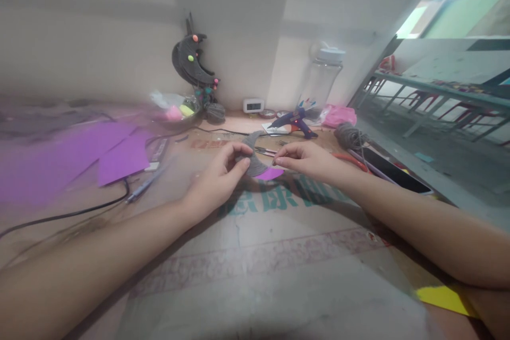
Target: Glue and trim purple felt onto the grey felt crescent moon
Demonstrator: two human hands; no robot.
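A small grey crescent (257,163) that looks wound with yarn is pinched between the thumb and fingers of my left hand (231,167). Just right of it, my right hand (297,156) has thumb and fingertips pressed together at the crescent's lower tip, on what looks like a thin strand of grey yarn. Small scissors (265,151) lie behind the crescent. Beneath it a piece of purple sheet (271,173) rests on the table.
Behind stand a blue glue gun (295,121), a small clock (253,105), a clear bottle (321,79) and a dark crescent decoration (193,61). Purple sheets (123,156) and a pen (143,187) lie left; grey yarn (349,135) and a phone (392,170) lie right.
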